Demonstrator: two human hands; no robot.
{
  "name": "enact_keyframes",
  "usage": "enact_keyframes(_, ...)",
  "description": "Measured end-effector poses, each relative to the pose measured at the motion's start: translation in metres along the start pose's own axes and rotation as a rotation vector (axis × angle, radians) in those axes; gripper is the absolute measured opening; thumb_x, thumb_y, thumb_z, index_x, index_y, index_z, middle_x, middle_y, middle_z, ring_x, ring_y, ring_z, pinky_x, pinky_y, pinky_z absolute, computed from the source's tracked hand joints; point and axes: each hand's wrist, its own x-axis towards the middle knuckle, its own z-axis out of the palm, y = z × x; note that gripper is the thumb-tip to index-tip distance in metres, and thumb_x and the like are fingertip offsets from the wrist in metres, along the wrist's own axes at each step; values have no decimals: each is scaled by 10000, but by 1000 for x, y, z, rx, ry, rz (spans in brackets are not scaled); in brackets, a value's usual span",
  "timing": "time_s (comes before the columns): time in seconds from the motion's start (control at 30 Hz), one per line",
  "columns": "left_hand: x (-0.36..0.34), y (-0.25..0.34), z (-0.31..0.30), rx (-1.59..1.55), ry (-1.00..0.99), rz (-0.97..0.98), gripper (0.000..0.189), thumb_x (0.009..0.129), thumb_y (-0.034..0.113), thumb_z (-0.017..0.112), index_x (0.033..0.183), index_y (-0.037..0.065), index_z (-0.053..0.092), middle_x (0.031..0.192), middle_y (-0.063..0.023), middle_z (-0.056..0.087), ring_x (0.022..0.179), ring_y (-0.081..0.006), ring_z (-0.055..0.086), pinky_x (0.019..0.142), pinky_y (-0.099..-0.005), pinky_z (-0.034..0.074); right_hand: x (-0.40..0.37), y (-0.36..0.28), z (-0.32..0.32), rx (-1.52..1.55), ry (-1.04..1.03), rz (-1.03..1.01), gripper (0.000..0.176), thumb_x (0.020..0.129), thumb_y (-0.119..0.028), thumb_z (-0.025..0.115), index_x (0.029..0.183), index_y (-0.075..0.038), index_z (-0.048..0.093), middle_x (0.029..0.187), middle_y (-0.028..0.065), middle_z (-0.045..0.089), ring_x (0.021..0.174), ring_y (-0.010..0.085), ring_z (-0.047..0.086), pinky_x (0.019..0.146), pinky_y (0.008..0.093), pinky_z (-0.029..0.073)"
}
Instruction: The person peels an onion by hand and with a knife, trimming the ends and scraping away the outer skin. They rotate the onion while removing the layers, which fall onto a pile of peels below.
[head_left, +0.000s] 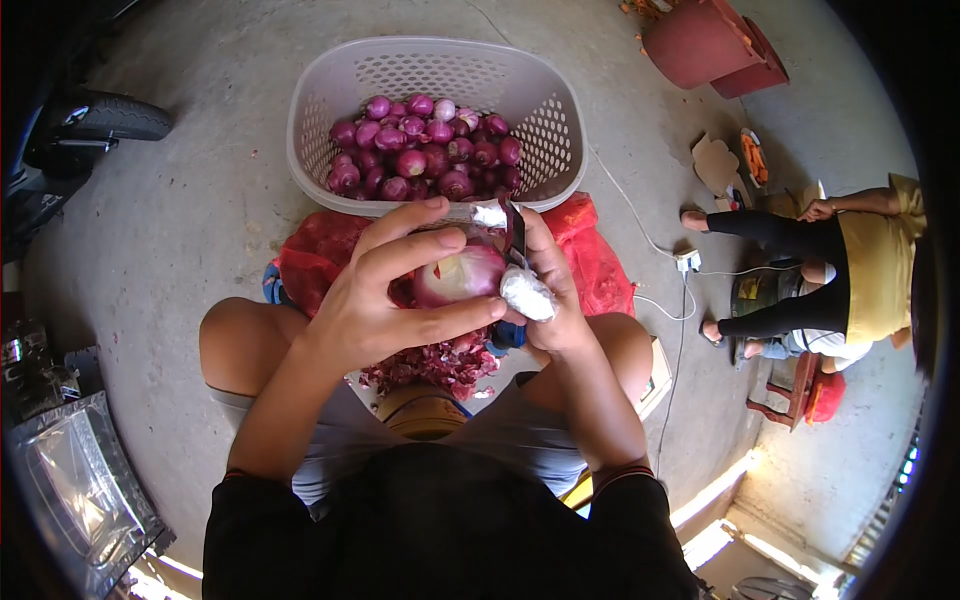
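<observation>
In front of my lap, my left hand [365,300] curls its fingers around a red onion [460,275]. Part of its outer skin is off and a pale patch shows. Against the onion's right side is my right hand [555,290], with white wrapping on the thumb and a fingertip. It grips a small dark-bladed knife [517,238]; the handle is mostly hidden. Below my hands lies a heap of onion skins [440,368]. Just beyond them stands a grey perforated basket [300,125] holding many red onions [420,150].
Red mesh sacks [590,250] lie by the basket. A white cable with a socket [688,261] crosses the floor at right. Another person [870,260] is at far right near red tubs [700,45]. A motorcycle wheel [120,115] is at upper left.
</observation>
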Motion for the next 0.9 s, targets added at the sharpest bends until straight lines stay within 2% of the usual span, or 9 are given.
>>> enact_keyframes(0.07,-3,0,0,12,-46,-10,405,619,87,802,995,193,696,1197,-71,485,1200,-351,442,961,-415,422,-3,-3,3,118,51,93,634,794,-80,652,1344,-97,337,1225,97,488,1127,193,493,943,344,390)
enact_keyframes(0.13,-6,-1,5,-80,44,-146,510,611,51,790,1087,157,645,1187,-97,484,1198,-342,443,955,-417,430,-5,-8,5,203,53,151,627,795,-72,642,1339,-96,331,1223,102,490,1117,196,502,934,343,400)
enact_keyframes(0.23,-2,-2,0,-76,53,-270,703,647,-35,730,1287,54,452,1257,-155,434,1221,-306,427,980,-393,408,-4,1,2,134,45,11,629,800,-62,633,1339,-96,311,1202,115,507,1101,205,518,920,343,412)
enact_keyframes(0.37,-2,10,-5,-828,-71,-873,777,693,-54,690,1371,12,318,1380,-151,340,1256,-233,395,1018,-361,358,-1,8,6,-58,27,-239,659,798,-142,670,1337,-78,295,1249,134,479,1129,228,507,912,358,421)
enact_keyframes(0.47,5,11,-4,-1227,73,-831,837,701,-68,674,1407,-16,227,1399,-136,327,1260,-192,378,1034,-354,339,3,11,11,-211,20,-355,658,823,-217,653,1345,-69,281,1277,165,466,1129,257,517,900,379,434)
enact_keyframes(0.6,1,8,-1,-1029,66,-818,868,720,-64,681,1423,-20,173,1379,-142,348,1253,-198,390,1018,-349,361,4,3,-1,-678,-5,-409,628,873,-268,583,1365,-58,254,1258,226,484,1095,324,550,876,401,449)
enact_keyframes(0.63,1,8,-1,-996,69,-816,861,717,-63,688,1417,-20,189,1370,-143,357,1237,-197,408,1003,-346,379,0,-1,-6,-725,33,-264,631,884,-293,555,1370,-36,245,1173,248,539,1034,373,580,865,399,451)
enact_keyframes(0.7,1,10,-4,-935,74,-813,845,710,-62,701,1404,-21,222,1350,-144,377,1204,-194,443,972,-341,414,0,-9,-11,-756,52,-196,603,855,-195,588,1348,-30,283,1028,235,608,897,356,631,775,376,481)
enact_keyframes(0.9,-2,2,-6,-812,59,-701,754,689,-59,726,1335,-18,340,1266,-132,449,1127,-171,498,928,-323,447,4,-19,-20,-881,-148,-416,567,746,-81,664,1259,-42,426,956,174,637,745,324,649,637,365,500)
